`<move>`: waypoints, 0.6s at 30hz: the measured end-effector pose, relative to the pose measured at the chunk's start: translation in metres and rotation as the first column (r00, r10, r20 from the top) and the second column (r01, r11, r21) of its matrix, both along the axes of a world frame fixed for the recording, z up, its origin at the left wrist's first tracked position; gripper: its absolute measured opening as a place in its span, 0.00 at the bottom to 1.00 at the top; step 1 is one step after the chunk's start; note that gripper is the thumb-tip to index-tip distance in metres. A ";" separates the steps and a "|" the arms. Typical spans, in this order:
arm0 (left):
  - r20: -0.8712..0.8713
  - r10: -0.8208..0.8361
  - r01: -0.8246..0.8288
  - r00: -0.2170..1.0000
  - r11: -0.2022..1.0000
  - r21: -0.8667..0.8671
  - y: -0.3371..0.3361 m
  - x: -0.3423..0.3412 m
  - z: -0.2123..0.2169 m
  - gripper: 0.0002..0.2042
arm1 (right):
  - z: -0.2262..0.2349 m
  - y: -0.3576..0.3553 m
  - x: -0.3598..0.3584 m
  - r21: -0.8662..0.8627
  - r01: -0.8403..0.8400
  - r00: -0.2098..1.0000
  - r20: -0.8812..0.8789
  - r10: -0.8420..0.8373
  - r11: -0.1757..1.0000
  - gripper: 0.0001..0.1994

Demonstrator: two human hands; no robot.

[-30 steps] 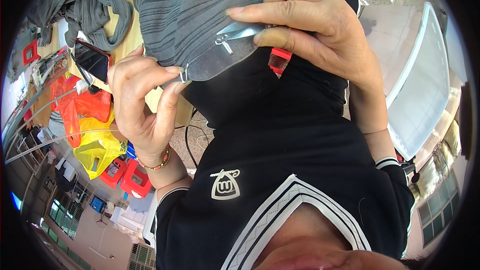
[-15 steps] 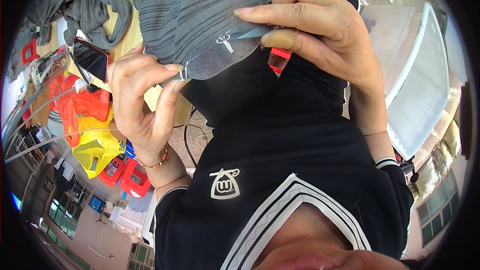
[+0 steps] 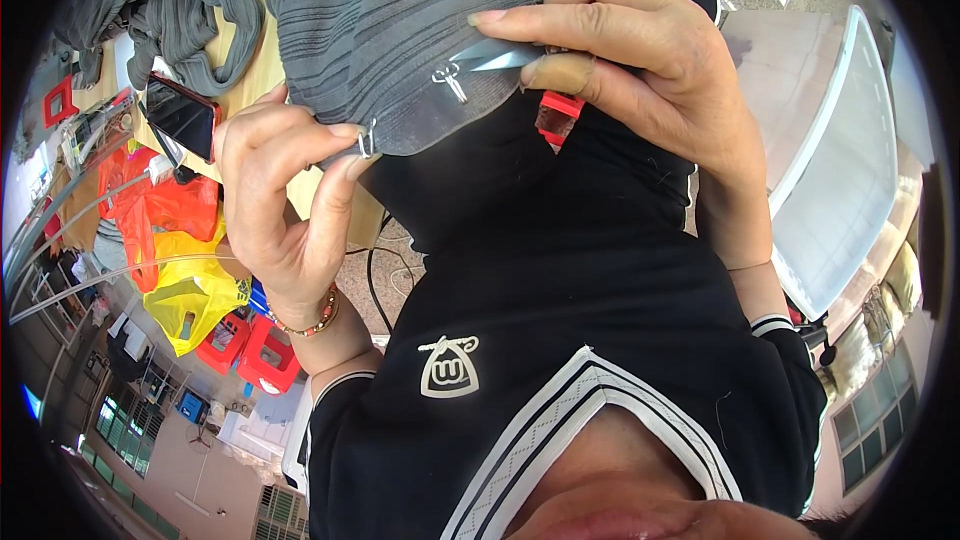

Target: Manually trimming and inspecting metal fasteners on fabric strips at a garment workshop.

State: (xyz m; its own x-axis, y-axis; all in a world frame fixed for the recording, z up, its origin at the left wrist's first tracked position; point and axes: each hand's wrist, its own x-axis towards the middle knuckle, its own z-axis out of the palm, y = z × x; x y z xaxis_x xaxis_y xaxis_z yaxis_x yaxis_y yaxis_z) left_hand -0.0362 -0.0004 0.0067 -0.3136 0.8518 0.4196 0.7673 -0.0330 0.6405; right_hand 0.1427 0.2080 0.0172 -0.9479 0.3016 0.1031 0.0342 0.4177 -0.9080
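Grey ribbed fabric with a sheer lower edge stretches between my two hands. My left hand pinches that edge with thumb and forefinger, right at a small silver metal hook. Another silver hook sits on the fabric near the edge. My right hand is closed around small scissors. Their blades come out between forefinger and thumb and point left, with the tips close beside the second hook. My palm and fingers hide the scissors' handles. Tan tape wraps the right thumb.
More grey garments are heaped on a wooden table at the far left, near a dark-screened phone. Red and yellow plastic bags hang at left above red stools. A translucent bin stands at right.
The scissors' blades have turned slightly and now show as two separate, brighter points near the hook. Both hands and the fabric have hardly moved.
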 end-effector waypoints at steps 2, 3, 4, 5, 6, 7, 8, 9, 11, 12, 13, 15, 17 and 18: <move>-0.001 0.001 -0.001 1.000 1.000 -0.004 0.000 0.000 0.000 0.11 | 0.000 0.000 -0.001 0.016 -0.002 1.000 -0.002 0.002 1.000 0.20; 0.003 -0.003 0.003 1.000 1.000 -0.003 0.000 -0.001 -0.001 0.11 | 0.000 0.001 -0.002 0.032 -0.003 1.000 -0.004 0.003 0.999 0.20; 0.008 -0.008 0.008 1.000 1.000 -0.001 0.000 -0.001 -0.001 0.11 | 0.001 0.000 -0.002 0.032 -0.003 1.000 -0.003 0.003 0.999 0.20; 0.008 -0.007 0.007 1.000 1.000 -0.001 0.000 -0.001 -0.001 0.11 | 0.001 0.000 -0.002 0.031 -0.003 1.000 0.000 0.003 1.000 0.20; 0.006 -0.008 0.008 1.000 1.000 0.001 0.000 -0.001 -0.001 0.11 | 0.001 0.000 -0.002 0.029 -0.002 1.000 0.004 0.002 1.000 0.20; 0.004 -0.008 0.008 1.000 1.000 0.004 0.000 -0.001 -0.001 0.11 | 0.002 0.001 -0.001 0.029 -0.002 1.000 0.004 0.002 1.000 0.20; 0.005 -0.008 0.008 1.000 1.000 0.004 0.000 -0.001 -0.001 0.11 | 0.003 0.001 0.000 0.021 -0.003 1.000 0.012 0.003 1.000 0.20; 0.008 -0.010 0.010 1.000 1.000 0.005 0.000 -0.001 -0.001 0.11 | 0.004 0.002 0.000 0.012 -0.004 1.000 0.021 0.003 1.000 0.20; 0.011 -0.013 0.012 1.000 1.000 0.006 0.000 -0.001 -0.001 0.11 | 0.003 0.001 0.001 0.007 0.000 1.000 0.005 0.000 1.000 0.20; 0.004 -0.012 0.012 1.000 1.000 0.005 0.000 -0.001 -0.001 0.10 | 0.002 0.001 0.001 0.002 0.004 1.000 -0.010 -0.004 1.000 0.20; -0.003 -0.012 0.012 1.000 1.000 0.005 0.000 -0.001 -0.001 0.10 | 0.001 0.001 0.001 0.001 0.005 1.000 -0.010 -0.005 1.000 0.20; 0.001 -0.010 0.010 1.000 1.000 0.005 0.000 -0.001 -0.001 0.10 | 0.000 0.000 0.001 0.011 0.005 1.000 -0.013 -0.004 1.000 0.20; 0.006 -0.007 0.006 1.000 1.000 0.004 0.000 -0.001 -0.001 0.10 | 0.000 -0.001 0.000 0.014 0.007 1.000 -0.006 -0.006 1.000 0.21; 0.009 -0.010 0.010 1.000 1.000 0.003 0.000 -0.001 -0.001 0.10 | 0.000 -0.001 0.000 0.017 0.009 1.000 0.002 -0.009 1.000 0.21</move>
State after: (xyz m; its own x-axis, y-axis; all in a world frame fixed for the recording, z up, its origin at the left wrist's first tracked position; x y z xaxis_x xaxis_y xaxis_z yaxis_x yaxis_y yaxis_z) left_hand -0.0371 -0.0004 0.0057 -0.3089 0.8537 0.4192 0.7611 -0.0424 0.6473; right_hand 0.1423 0.2071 0.0169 -0.9454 0.3080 0.1063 0.0396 0.4326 -0.9007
